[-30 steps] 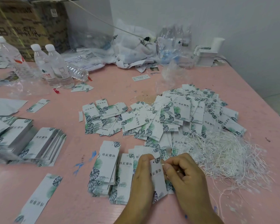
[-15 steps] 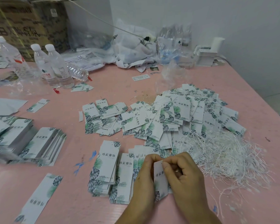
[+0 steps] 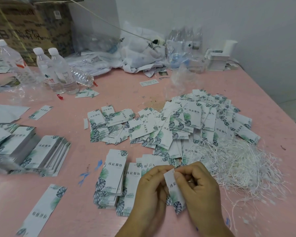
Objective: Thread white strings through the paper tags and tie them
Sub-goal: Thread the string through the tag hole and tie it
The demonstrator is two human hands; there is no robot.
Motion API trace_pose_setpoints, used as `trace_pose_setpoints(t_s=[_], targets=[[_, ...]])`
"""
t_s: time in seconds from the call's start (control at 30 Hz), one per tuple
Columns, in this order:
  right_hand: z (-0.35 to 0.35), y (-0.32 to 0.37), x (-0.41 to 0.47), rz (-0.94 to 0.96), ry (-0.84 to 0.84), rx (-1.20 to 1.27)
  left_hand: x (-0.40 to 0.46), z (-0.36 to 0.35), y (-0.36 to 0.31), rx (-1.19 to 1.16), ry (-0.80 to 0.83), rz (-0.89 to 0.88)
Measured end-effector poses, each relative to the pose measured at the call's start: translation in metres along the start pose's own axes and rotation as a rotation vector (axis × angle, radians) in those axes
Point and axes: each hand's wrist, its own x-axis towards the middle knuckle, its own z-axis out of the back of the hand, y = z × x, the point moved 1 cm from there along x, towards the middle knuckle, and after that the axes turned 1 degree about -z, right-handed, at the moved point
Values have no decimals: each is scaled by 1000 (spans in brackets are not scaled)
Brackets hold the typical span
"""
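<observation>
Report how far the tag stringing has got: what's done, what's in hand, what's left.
Done: the big tag heap beyond the hands has strings running among its tags, so those look threaded. In hand: the left hand and right hand pinch one tag at its top. Left: small stacks beside the hands, more stacks further left, and the loose string pile.

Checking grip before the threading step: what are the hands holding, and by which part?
Both the left hand and right hand pinch one paper tag at its top end, near the hole.
</observation>
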Motion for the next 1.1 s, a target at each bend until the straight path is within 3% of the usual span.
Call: trace_pose_setpoints(t_s=[0.3,0.5,0.57,0.87,1.0,1.1], targets=[[3,2,1,-84,83,63,-2,4,2,104,16,-25],[17,-12,14,-536,136,639,1,6,-4,8,-62,-43],[22,-17,19,-594,116,759,2,6,-8,-56,-70,-55],[28,-24,18,-457,56,384,4,11,-18,-69,-135,-61],[26,-23,17,-477,22,445,3,14,-23,-79,-75,-65],[25,-23,23,-648,-5,779,3,14,-26,-123,-61,-81]])
